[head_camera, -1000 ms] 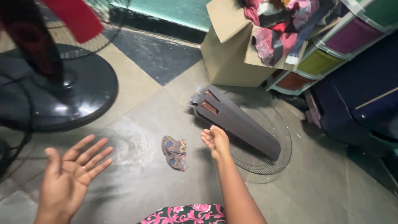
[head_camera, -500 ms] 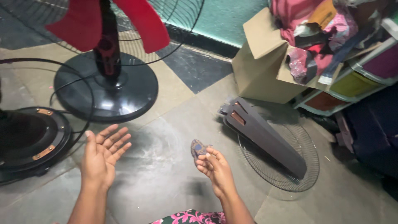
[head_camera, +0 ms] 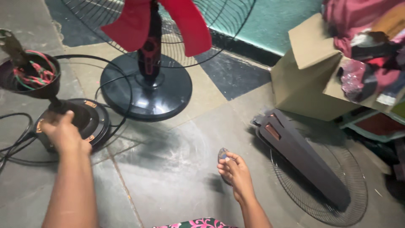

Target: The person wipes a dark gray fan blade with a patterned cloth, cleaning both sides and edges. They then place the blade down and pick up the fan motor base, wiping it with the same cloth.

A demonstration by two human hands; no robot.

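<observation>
My left hand (head_camera: 63,134) grips the near rim of a round black fan motor (head_camera: 90,119) with copper tabs that sits on the floor. Above the motor, a black cup (head_camera: 29,78) full of red and green wires stands on a short rod. My right hand (head_camera: 236,172) is low over the floor, its fingers closed on a small blue-and-brown patterned cloth (head_camera: 222,154), which it mostly hides.
A pedestal fan with red blades (head_camera: 168,25) stands on a round black base (head_camera: 147,95) behind the motor. Dark fan blades (head_camera: 303,162) lie on a wire grille (head_camera: 341,190) at right. A cardboard box (head_camera: 303,84) holds clothes (head_camera: 367,42). Black cables (head_camera: 12,145) trail left.
My left hand went from open and palm-up to gripping the black motor. My right hand dropped onto the patterned cloth and closed on it. The view swung left.
</observation>
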